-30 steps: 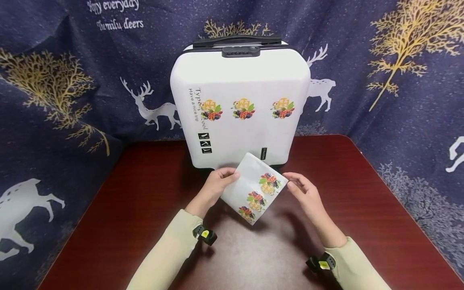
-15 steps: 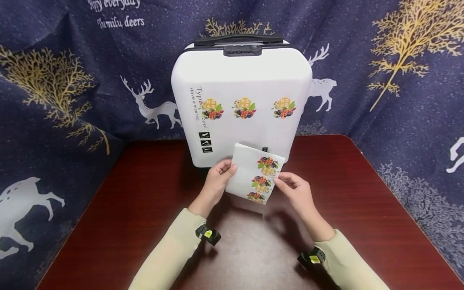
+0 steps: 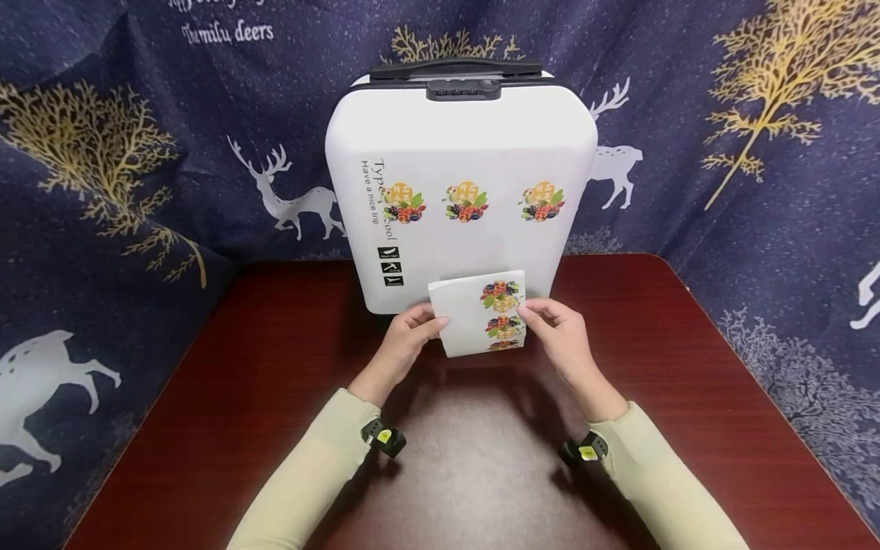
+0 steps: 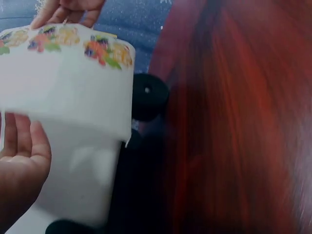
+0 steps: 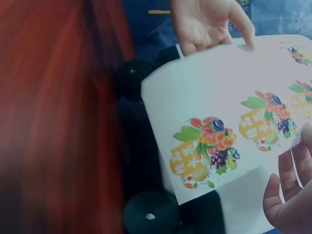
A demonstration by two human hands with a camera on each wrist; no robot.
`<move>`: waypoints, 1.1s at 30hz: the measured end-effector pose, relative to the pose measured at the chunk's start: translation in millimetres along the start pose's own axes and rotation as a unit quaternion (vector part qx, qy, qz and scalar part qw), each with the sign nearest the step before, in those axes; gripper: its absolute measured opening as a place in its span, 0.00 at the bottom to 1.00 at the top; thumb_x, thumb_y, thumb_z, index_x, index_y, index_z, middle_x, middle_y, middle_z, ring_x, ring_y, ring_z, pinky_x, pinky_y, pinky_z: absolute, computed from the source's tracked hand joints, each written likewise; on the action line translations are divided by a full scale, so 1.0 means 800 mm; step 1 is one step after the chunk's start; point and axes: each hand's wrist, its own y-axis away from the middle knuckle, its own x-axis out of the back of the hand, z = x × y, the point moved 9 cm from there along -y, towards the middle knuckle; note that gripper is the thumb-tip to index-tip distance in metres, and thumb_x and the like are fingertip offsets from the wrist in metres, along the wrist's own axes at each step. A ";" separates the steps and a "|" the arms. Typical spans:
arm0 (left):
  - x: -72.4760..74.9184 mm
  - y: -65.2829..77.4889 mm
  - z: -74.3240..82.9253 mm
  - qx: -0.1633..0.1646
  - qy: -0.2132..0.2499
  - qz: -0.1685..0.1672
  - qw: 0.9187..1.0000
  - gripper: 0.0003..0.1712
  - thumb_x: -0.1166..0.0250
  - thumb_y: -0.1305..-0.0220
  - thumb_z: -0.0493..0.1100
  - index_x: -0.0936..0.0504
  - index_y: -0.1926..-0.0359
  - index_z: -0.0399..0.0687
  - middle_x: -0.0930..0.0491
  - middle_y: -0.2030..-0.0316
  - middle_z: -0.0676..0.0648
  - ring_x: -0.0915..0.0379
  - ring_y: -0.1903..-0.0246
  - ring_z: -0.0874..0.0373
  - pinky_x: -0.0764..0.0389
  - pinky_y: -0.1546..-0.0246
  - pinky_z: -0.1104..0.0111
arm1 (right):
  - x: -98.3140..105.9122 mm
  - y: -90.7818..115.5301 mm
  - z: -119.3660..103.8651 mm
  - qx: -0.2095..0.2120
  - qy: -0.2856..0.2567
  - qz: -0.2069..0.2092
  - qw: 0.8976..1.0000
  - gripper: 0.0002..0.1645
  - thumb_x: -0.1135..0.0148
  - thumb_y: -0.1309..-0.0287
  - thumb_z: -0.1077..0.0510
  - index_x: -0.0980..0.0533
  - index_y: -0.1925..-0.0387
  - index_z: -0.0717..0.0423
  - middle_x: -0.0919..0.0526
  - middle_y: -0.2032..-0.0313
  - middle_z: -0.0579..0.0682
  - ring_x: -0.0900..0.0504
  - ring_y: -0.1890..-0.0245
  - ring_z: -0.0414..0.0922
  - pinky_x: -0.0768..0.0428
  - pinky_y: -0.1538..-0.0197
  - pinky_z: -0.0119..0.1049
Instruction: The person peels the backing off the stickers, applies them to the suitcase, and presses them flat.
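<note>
A white sheet of fruit stickers (image 3: 462, 317) is held up in front of the lower part of a white suitcase (image 3: 447, 244). My left hand (image 3: 402, 344) pinches its left edge, thumb on the near face. At the opposite edge, my right hand (image 3: 565, 340) holds the sheet beside its column of three fruit stickers (image 5: 209, 146). In the left wrist view the sheet (image 4: 73, 92) bends slightly between both hands. Three matching fruit stickers (image 3: 467, 203) sit in a row across the suitcase front. The sheet hides part of the suitcase's lower front.
The suitcase stands upright at the back of a dark red wooden table (image 3: 289, 367). Black wheels (image 5: 151, 213) show at its base in the right wrist view. Behind hangs a dark blue cloth (image 3: 275, 84) printed with deer and trees.
The sheet has turned counterclockwise from a diagonal tilt to nearly upright, closer to the suitcase. Both hands keep hold of it, and the right hand has shifted up and slightly left.
</note>
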 end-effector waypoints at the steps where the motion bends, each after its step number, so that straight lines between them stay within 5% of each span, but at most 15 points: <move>1: 0.001 0.000 0.002 -0.001 -0.006 -0.015 1.000 0.16 0.41 0.37 0.30 0.23 0.48 0.27 0.17 0.67 0.62 0.22 0.64 0.68 0.22 0.59 0.74 | -0.002 -0.004 -0.003 0.005 0.012 -0.012 1.000 0.09 0.35 0.39 0.64 0.18 0.61 0.69 0.17 0.73 0.27 0.20 0.66 0.28 0.22 0.57 0.22; 5: 0.005 0.000 0.013 -0.002 -0.056 -0.075 0.996 0.26 0.42 0.38 0.31 0.31 0.40 0.21 0.17 0.62 0.63 0.22 0.60 0.68 0.21 0.56 0.72 | -0.008 -0.015 -0.013 0.024 0.075 -0.055 0.995 0.14 0.35 0.38 0.61 0.19 0.58 0.71 0.17 0.71 0.27 0.20 0.66 0.25 0.23 0.58 0.20; 9: 0.012 -0.002 0.023 0.009 -0.121 -0.111 0.986 0.27 0.41 0.37 0.35 0.30 0.39 0.23 0.17 0.59 0.59 0.22 0.61 0.69 0.20 0.55 0.70 | -0.012 -0.023 -0.017 0.031 0.119 -0.084 0.989 0.14 0.35 0.38 0.60 0.18 0.57 0.68 0.12 0.67 0.39 0.21 0.66 0.24 0.23 0.58 0.20; 16: 0.015 -0.009 0.039 0.025 -0.248 -0.151 0.957 0.24 0.40 0.33 0.41 0.24 0.40 0.33 0.19 0.46 0.35 0.22 0.59 0.68 0.19 0.54 0.68 | -0.022 -0.028 -0.021 0.038 0.177 -0.124 0.976 0.12 0.33 0.39 0.58 0.16 0.59 0.64 0.12 0.60 0.59 0.22 0.67 0.24 0.23 0.60 0.21; 25: 0.003 -0.013 0.050 0.033 -0.346 -0.156 0.924 0.16 0.33 0.39 0.43 0.15 0.52 0.39 0.13 0.63 0.47 0.26 0.71 0.65 0.22 0.67 0.69 | -0.044 -0.025 -0.019 0.040 0.209 -0.175 0.961 0.10 0.31 0.41 0.56 0.14 0.62 0.59 0.12 0.64 0.56 0.23 0.72 0.32 0.24 0.66 0.27; 33: -0.006 -0.018 0.049 0.021 -0.371 -0.162 0.914 0.10 0.31 0.41 0.40 0.15 0.62 0.37 0.15 0.72 0.51 0.30 0.76 0.64 0.27 0.76 0.73 | -0.055 -0.022 -0.015 0.033 0.225 -0.190 0.955 0.11 0.32 0.40 0.56 0.14 0.61 0.59 0.12 0.64 0.56 0.24 0.71 0.36 0.24 0.67 0.29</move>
